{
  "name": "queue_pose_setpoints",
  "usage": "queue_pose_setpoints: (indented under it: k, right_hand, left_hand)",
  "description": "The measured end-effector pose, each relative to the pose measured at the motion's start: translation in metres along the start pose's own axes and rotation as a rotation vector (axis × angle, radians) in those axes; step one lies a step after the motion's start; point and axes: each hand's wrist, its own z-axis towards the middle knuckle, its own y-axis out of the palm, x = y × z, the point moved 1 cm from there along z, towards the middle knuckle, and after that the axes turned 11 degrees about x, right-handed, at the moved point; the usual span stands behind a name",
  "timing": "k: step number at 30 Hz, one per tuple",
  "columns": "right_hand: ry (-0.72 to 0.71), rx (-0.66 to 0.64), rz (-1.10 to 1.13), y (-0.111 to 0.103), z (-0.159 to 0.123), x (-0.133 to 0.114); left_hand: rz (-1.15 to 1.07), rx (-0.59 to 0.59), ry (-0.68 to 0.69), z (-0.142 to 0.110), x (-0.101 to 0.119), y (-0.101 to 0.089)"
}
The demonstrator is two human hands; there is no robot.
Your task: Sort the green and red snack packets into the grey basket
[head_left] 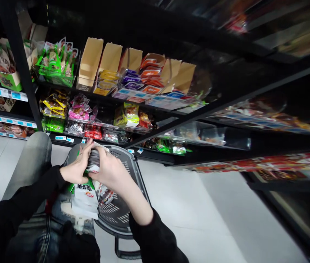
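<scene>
Left hand (76,170) and right hand (110,171) clasp stacked packets (94,160) between them! White pouch (84,201) just below, basket (141,179) under the right.

A stack of flat, pale packets (94,160) sits bunched between the left hand (77,167) and right hand (111,168), with a white pouch (85,204), black-lettered and red-logoed, hanging slightly tilted just below.

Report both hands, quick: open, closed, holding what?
Left hand: curved around one side of the small stack of packets, holding it.
Right hand: curled around the other side, holding the same stack.
</scene>
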Motion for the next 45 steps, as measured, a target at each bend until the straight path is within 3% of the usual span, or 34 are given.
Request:
queue_pose_setpoints:
  k: [2, 4, 6, 9, 12, 19, 26, 34, 45]
  right_hand:
    - [0.013, 0.01, -0.014, 0.003, 0.002, 0.003]
    - [0.006, 0.018, -0.036, 0.006, 0.003, 0.004]
    - [-0.003, 0.018, -0.039, 0.006, 0.002, 0.007]
    - [-0.022, 0.048, 0.029, 0.006, -0.005, 0.016]
    - [-0.053, 0.107, 0.077, 0.006, -0.017, 0.023]
    - [-0.072, 0.209, 0.131, 0.009, -0.032, 0.023]
    - [-0.204, 0.236, 0.201, 0.007, -0.04, 0.034]
    - [-0.403, 0.56, 0.148, 0.012, -0.061, 0.024]
    - [-0.586, 0.605, -0.028, -0.017, -0.046, 0.023]
  left_hand:
    - [-0.092, -0.084, -0.037, 0.004, -0.001, -0.005]
    - [-0.22, -0.092, -0.084, 0.007, -0.005, -0.007]
    - [-0.339, 0.015, -0.148, 0.007, -0.012, -0.005]
    - [-0.344, 0.283, -0.326, -0.003, -0.023, 0.003]
    - [-0.142, 0.341, -0.484, -0.018, -0.026, 0.007]
    - [0.059, 0.063, -0.142, -0.025, 0.013, -0.005]
    - [0.167, 0.109, -0.181, -0.025, 0.028, -0.003]
    - [0.232, 0.06, -0.202, -0.025, 0.023, -0.006]
    - [0.238, 0.004, -0.207, -0.024, 0.022, -0.015]
